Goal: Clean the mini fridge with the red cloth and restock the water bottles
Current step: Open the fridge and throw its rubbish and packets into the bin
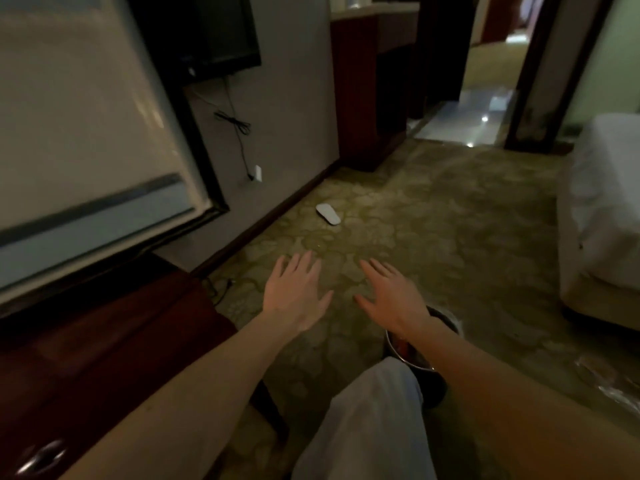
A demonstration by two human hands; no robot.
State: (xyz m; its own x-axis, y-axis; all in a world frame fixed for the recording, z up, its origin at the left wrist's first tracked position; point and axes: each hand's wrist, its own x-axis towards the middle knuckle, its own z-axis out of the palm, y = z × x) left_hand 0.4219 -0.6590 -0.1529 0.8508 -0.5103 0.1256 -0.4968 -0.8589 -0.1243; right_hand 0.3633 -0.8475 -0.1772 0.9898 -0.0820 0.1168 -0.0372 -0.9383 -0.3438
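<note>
- Head view, hands: both are stretched out over the patterned green-brown carpet (433, 216), palms down, fingers straight and spread. The left hand (294, 292) holds nothing and the right hand (393, 296) holds nothing; neither touches anything.
- Head view, task things: no mini fridge and no water bottles can be made out. Under the right forearm, near and right of centre, stands a round shiny metal bin (446, 323) with something reddish inside; it may be the red cloth, but the arm hides most of it and I cannot tell.
- Head view, surroundings: a dark reddish wooden cabinet (114, 341) fills the near left, with a pale blurred panel above it. A black wall-mounted television (221, 32) hangs far left, its cable trailing to a white wall socket (257, 173). A white slipper (328, 213) lies on the carpet beside the dark skirting board. A white-covered bed (606, 202) sits on the right, and a doorway opens far right.
- Judgement on the step: this looks like the very start, with cleaning not yet begun. Doing it well probably means first checking the bin's reddish contents, taking a firm whole-hand grip if it is the cloth, and then locating the fridge, possibly inside the wooden cabinet.
- Caution: the bin stands just beside the person's grey-trousered knee (374, 403), so a careless reach could tip it.
</note>
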